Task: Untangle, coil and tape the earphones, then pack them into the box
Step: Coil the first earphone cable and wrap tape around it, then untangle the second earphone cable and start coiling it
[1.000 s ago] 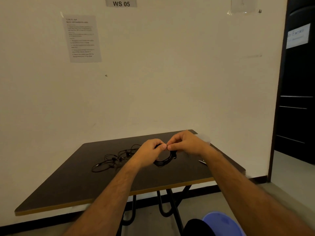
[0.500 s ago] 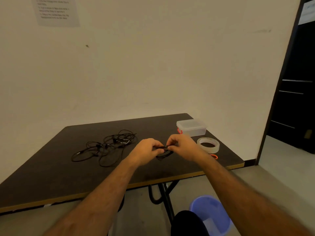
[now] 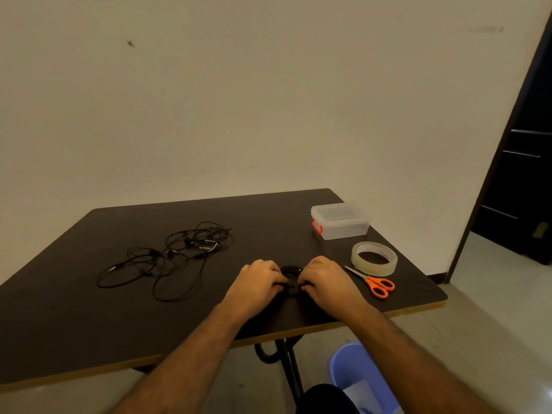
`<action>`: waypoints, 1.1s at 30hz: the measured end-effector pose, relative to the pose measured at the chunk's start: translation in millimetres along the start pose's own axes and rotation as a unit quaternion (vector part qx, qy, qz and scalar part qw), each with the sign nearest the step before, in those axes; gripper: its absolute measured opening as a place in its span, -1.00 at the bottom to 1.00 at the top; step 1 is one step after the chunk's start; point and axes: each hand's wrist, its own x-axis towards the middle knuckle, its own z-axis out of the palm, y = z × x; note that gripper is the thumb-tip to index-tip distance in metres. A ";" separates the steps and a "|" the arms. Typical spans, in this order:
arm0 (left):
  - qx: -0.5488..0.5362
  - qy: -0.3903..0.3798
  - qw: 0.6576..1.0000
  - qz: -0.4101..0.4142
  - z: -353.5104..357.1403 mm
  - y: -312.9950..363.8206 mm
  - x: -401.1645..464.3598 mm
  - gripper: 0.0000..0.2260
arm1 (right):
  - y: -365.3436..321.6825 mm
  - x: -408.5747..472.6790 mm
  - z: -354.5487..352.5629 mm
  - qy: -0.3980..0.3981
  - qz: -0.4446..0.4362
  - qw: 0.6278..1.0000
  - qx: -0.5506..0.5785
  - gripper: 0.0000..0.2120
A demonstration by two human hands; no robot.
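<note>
A small coil of black earphone cable (image 3: 291,271) lies low over the dark table (image 3: 74,324), held between both hands. My left hand (image 3: 257,282) grips its left side with curled fingers, and my right hand (image 3: 324,279) pinches its right side. Most of the coil is hidden behind the fingers. A loose tangle of black earphones (image 3: 173,258) is spread on the table to the left. The clear plastic box (image 3: 340,221) with a red latch stands shut at the back right. A roll of clear tape (image 3: 374,258) lies in front of it.
Orange-handled scissors (image 3: 375,283) lie right of my right hand, near the table's right edge. A blue bin (image 3: 358,377) stands on the floor below the table's front edge. A dark doorway (image 3: 519,174) opens on the right.
Both hands have come down with the coil from above the table to just over its surface. The camera has tilted down, bringing the box, tape and scissors into view.
</note>
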 end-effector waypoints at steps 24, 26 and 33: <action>-0.131 0.124 0.981 -0.065 -22.7 -35.4 -50.9 -0.71 | -11.8 -15.2 -11.3 0.270 0.179 0.929 0.178 -0.80; -0.125 0.127 0.981 -0.079 -28.3 -45.4 -60.7 -0.72 | -26.4 -5.9 -12.2 0.272 0.149 0.933 0.183 -0.82; -0.097 0.135 0.975 -0.149 -46.1 -89.8 -91.5 -0.72 | -97.5 45.2 -0.9 0.236 0.063 0.947 0.210 -0.84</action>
